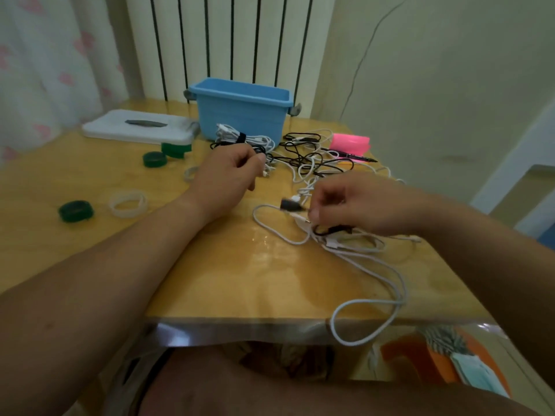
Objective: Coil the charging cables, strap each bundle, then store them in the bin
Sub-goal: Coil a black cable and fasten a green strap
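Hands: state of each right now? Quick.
Left hand: fingers curled, pinching white cable ends.
Right hand: pinching a blurred black strap above the loose white cable.

One bin (240,115), three green rolls (75,211), two clear rolls (128,203) (cables (303,163) uncountable).

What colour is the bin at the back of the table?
The bin is light blue; the head view shows it best.

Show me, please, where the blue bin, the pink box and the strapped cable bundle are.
blue bin (240,117): head view, on its front wall.
pink box (350,144): head view, on its front face.
strapped cable bundle (240,137): head view, on the black strap at its middle.
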Demonstrator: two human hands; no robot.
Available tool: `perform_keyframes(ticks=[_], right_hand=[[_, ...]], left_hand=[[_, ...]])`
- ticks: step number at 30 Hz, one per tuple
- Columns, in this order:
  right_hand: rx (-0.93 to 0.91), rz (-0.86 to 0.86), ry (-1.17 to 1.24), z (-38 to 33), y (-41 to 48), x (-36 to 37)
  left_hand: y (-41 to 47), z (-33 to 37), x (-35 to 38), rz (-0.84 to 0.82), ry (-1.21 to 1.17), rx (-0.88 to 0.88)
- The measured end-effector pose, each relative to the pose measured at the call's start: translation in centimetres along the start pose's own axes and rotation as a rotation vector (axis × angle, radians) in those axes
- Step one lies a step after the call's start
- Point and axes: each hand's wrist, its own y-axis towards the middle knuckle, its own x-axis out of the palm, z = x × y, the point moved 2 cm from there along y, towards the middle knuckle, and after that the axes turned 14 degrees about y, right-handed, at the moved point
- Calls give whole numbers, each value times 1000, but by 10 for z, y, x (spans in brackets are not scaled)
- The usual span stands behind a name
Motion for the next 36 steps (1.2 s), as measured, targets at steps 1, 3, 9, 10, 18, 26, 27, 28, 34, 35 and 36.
perform_keyframes(ticks=[1,3,9,10,18,26,27,28,34,35,36], right_hand=[[-6,58,115,-3,4,-10],[-7,192,371,-7,17,-27],[11,472,461,-4,84,-27],[-15,476,412,-4,95,-21],[-289,334,161,-17,121,6],[-158,389,234,19,107,1],[-139,362,183,23,105,-1],[-118,338,124,25,104,-3],[-179,540,-68,28,103,-12],[-193,581,-102,28,103,-15],[-205,607,-126,27,103,-17]], left_hand=[[1,0,-1,13,-11,-14],[4,-2,-2,45,-20,-42],[11,-7,3,147,-14,-119],[12,-8,2,170,-25,-119],[12,2,-2,102,356,206],[24,-8,7,-8,115,-21],[24,-11,4,26,85,-52],[25,-12,2,63,44,-77],[26,-14,-19,326,-188,-245],[27,-17,-22,352,-236,-307],[27,-19,-24,350,-273,-358]])
